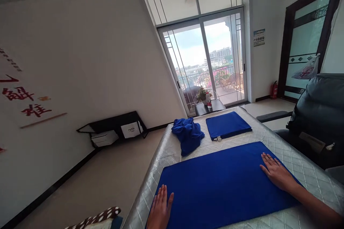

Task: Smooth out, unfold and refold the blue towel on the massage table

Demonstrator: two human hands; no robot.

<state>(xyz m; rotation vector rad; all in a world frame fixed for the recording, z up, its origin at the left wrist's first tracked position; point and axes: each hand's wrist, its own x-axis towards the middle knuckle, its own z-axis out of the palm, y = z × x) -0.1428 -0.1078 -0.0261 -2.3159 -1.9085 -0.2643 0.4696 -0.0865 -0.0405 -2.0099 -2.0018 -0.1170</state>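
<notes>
A blue rectangular cloth (pixel 215 182) lies spread flat on a quilted, pale mattress (pixel 163 154). My left hand (pixel 160 207) rests palm down near its left edge, fingers straight and the thumb apart. Over by the right edge, my right hand (pixel 275 171) lies flat on the same cloth with its fingers stretched out. Beyond it sits a neatly folded blue cloth (pixel 228 124) with a small white tag (pixel 218 138) at its near edge. To the left of that is a crumpled heap of blue cloth (pixel 186 134).
A black chair (pixel 319 111) stands right of the mattress. Past its far end, a small table (pixel 200 109) bears a bottle (pixel 208 100) and a plant (pixel 202 93). White boxes (pixel 104 137) sit on a low black rack by the left wall. Brown polka-dot fabric (pixel 99 218) shows at bottom left.
</notes>
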